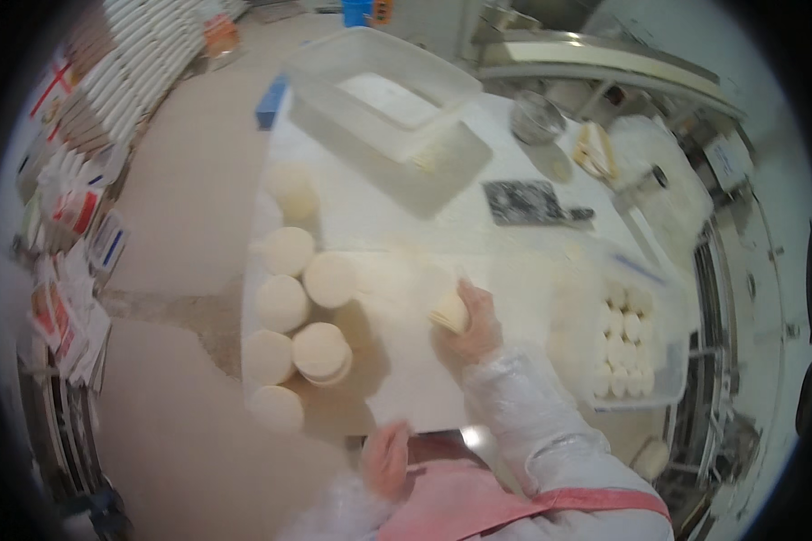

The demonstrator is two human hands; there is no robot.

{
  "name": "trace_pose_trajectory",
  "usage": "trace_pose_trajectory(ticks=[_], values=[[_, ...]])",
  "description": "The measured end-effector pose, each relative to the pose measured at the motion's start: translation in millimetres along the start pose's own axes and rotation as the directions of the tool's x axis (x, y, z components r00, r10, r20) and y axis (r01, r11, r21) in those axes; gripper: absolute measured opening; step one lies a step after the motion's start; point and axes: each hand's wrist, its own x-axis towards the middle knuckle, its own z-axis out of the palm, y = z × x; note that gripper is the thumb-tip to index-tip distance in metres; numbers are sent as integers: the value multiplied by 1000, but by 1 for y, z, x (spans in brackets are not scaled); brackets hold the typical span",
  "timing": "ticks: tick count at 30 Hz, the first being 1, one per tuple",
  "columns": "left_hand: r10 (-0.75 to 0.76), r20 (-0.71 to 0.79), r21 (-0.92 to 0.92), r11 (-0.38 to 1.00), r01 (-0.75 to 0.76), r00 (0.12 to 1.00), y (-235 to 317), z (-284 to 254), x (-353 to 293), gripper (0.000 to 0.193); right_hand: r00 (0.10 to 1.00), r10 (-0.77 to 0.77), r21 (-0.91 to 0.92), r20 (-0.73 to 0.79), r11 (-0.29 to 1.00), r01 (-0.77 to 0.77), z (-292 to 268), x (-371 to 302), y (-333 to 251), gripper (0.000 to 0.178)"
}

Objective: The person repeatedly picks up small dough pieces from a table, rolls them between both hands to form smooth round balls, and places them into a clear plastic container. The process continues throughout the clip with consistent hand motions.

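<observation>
My right hand [481, 329] is closed round a small stack of thin, pale dough wrappers [450, 312], tilted on edge just over the floured white table [424, 388]. Low at the table's near edge, my left hand [387, 462] has its fingers loosely extended, with nothing visible in them. It is slightly blurred. On the table's left side stand several stacks of round dough wrappers [322, 350], some tall and casting shadows. To the right of my right hand, a clear plastic bin [672, 383] contains rows of short white dough pieces [624, 347].
A large translucent tub [334, 95] stands at the far end. Nearby are a clear bowl [538, 119] and a floured dark scraper with a handle [523, 203]. Plastic bags [663, 167] lie at the right edge. Stacked white sacks [144, 68] line the left floor.
</observation>
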Motion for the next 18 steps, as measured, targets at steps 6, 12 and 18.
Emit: trace_pose_trajectory(ticks=[6, 12, 18], values=[[-401, 198, -859, 369, 356, 894, 86, 89, 68, 58, 945, 308, 625, 108, 719, -305, -84, -82, -11, 65], [232, 266, -447, 890, -94, 936, 167, 179, 58, 55, 864, 503, 919, -33, 354, -171, -317, -113, 80, 52], [296, 296, 90, 938, -335, 908, 157, 268, 78, 57, 436, 899, 946, -41, 175, -272, -454, -99, 238, 50]])
